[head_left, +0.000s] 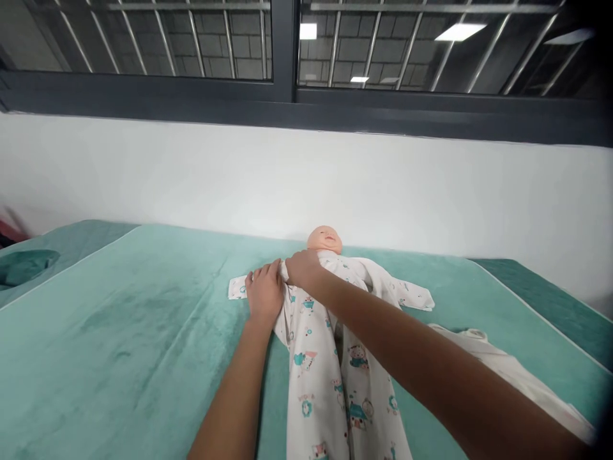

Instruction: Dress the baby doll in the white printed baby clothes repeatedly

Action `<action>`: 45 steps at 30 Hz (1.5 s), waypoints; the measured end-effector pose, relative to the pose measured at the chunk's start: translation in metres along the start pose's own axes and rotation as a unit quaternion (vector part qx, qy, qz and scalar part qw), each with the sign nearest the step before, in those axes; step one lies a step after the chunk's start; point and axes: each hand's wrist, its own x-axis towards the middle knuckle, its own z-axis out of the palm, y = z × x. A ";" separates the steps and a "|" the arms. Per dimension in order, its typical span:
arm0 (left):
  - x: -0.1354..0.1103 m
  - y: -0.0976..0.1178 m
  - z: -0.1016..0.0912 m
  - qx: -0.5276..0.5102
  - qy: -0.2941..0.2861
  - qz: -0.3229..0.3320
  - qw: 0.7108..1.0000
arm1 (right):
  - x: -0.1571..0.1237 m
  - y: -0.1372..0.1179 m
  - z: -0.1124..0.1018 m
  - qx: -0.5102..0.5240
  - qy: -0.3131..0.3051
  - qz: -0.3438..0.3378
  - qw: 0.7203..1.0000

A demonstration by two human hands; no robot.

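Observation:
A baby doll (324, 239) lies on its back, its head toward the wall. A white romper (306, 358) with small animal and house prints lies over its body, its legs spread toward me. My left hand (265, 291) is closed around the romper's sleeve (237, 287), whose cuff sticks out to the left. Close beside it, my right hand (302, 268) is closed on the cloth at the doll's shoulder, just below the head; its fingertips are partly hidden. The other sleeve (414, 295) stretches out flat to the right.
A green plush cover (143, 358) spreads under everything. To the right lies a white cloth garment (507, 364), partly behind my right forearm. Beyond the cover's far edge rise a white wall (191, 172) and a dark window frame (284, 51). Something red (10, 231) shows at far left.

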 end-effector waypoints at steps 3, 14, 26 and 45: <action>-0.001 0.001 -0.005 -0.015 0.009 -0.023 1.000 | -0.016 0.014 -0.006 -0.010 0.029 -0.004 1.000; -0.007 -0.011 -0.008 -0.053 -0.020 -0.105 0.993 | -0.080 0.063 -0.046 -0.044 0.069 0.050 0.995; -0.018 -0.001 -0.018 -0.016 -0.014 0.029 0.999 | -0.029 0.000 -0.011 0.048 0.073 0.024 0.996; -0.022 0.101 -0.064 -0.243 -0.103 0.151 0.953 | -0.123 0.143 0.126 0.278 0.321 0.299 0.854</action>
